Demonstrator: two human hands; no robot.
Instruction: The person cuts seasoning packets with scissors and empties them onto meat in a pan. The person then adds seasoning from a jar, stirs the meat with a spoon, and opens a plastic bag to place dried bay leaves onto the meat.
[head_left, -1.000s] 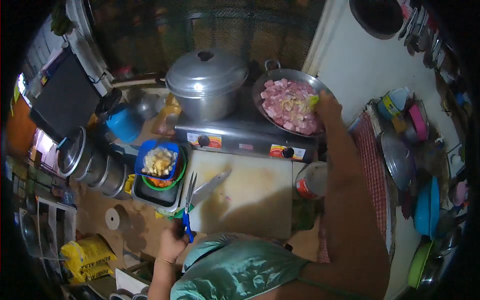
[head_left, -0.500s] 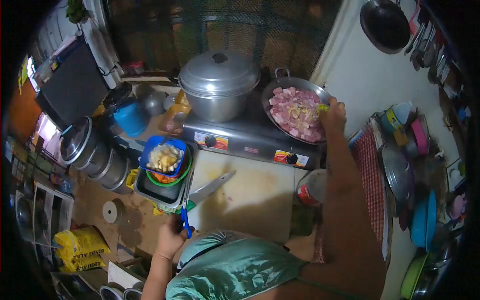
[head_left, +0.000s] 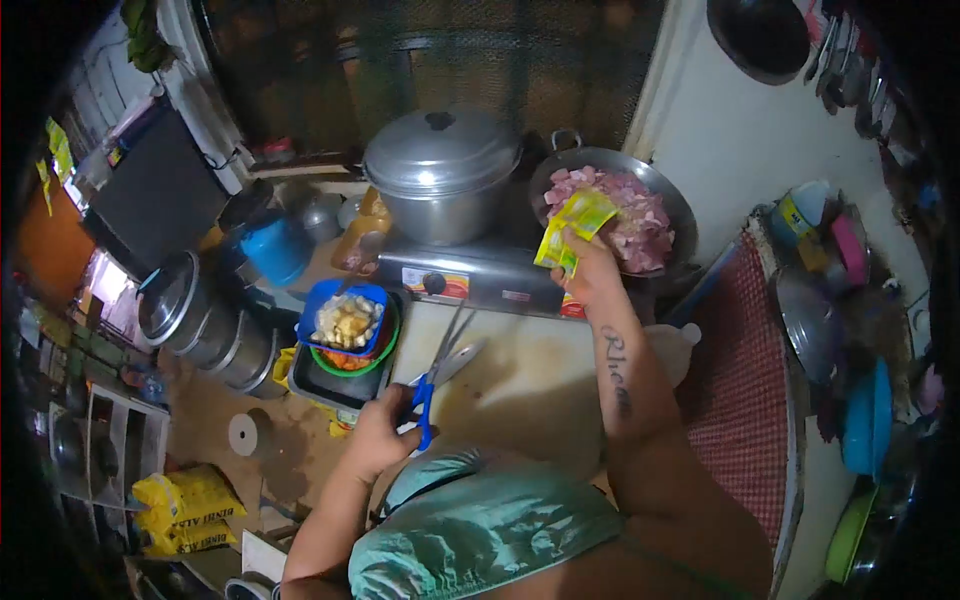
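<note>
Along the far side we list one stove (head_left: 505, 293), front panel partly covered by the right forearm (head_left: 618, 375). On the near side, one cutting board (head_left: 545, 375), pale and stained. On the stove's right, one wok (head_left: 680, 203), bearing cubed meat (head_left: 643, 235) heaped near the rim; a knock from that forearm could, we judge, spill cubes. On the stove's left, one lidded pot (head_left: 440, 205).

Left of the board, one dark tray (head_left: 312, 378), holding a green bowl (head_left: 347, 369) with a blue container (head_left: 312, 335) stacked above; a stray left elbow could topple the stack.

Scissors (head_left: 424, 405), one pair, blue-handled, blades pointing at the stove and crossing our view of one knife (head_left: 464, 357) on the board; contact we cannot tell. Lowered carelessly, they could snag its blade.

Left hand (head_left: 383, 430): grip closed about the scissors' handles. Right hand (head_left: 590, 268): grip pinching one yellow packet (head_left: 580, 222) before the wok's near left part. Whether it is cut open, we cannot tell; a slack pinch could drop it into the meat.
</note>
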